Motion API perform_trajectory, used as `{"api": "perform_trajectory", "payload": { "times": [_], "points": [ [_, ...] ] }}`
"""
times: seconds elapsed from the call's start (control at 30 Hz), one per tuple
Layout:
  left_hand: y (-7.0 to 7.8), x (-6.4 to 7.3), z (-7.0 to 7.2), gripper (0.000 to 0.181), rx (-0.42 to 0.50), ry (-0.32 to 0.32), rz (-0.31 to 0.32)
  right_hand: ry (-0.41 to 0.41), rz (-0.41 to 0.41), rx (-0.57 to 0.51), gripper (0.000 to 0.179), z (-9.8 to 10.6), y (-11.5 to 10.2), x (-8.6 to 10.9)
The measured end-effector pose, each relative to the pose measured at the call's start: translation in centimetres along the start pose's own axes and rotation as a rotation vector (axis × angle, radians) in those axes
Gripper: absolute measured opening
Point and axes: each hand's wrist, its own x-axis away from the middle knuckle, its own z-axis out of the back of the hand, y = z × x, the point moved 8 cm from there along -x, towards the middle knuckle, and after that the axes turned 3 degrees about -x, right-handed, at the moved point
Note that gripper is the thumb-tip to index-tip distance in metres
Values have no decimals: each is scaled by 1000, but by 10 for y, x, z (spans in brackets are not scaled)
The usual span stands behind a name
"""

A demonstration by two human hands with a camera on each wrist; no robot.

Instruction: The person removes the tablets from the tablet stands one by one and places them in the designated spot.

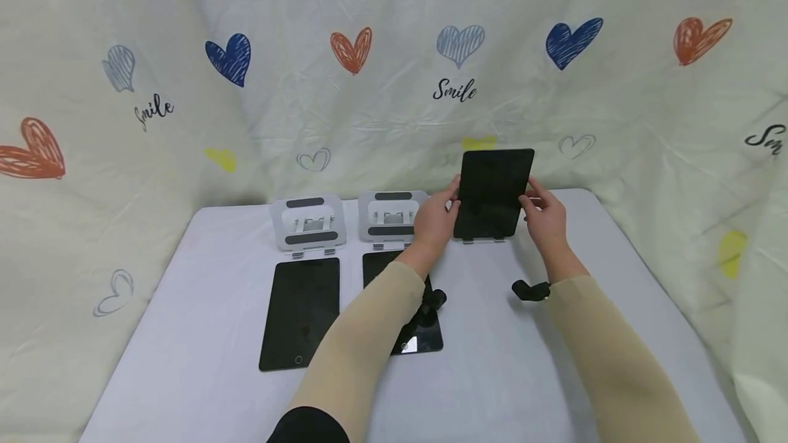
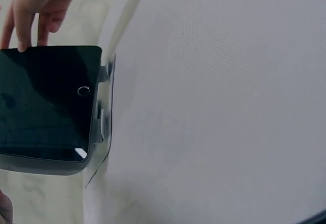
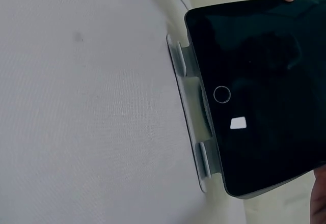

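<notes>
A black tablet stands tilted upright at the back of the table, held by both hands at its side edges. My left hand grips its left edge, and my right hand has thumb and fingers at the right edge. Under its lower edge show the lip and clips of a grey stand; the tablet hides most of that stand. The tablet's round home button is at the lower end, seen in both wrist views. Two more black tablets, the left tablet and the middle tablet, lie flat nearer me.
Two grey folding stands, the left stand and the middle stand, sit behind the flat tablets. My left forearm crosses over the middle tablet. A white cloth covers the table; a patterned curtain hangs behind it.
</notes>
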Motion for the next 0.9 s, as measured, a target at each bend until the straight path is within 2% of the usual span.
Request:
{"api": "perform_trajectory", "payload": {
  "times": [0.33,0.6,0.77,0.9],
  "points": [
    [-5,8,8,60,54,-23,39,-48,-16,-21,49,-2,-9,11],
    [-5,15,14,60,94,-44,42,-77,-6,-32,50,-1,-13,16],
    [-7,22,17,59,127,-82,71,-126,-12,-31,53,-2,-17,22],
    [-8,27,19,58,155,-85,83,-174,-13,-33,54,-1,-19,28]
  ]
}}
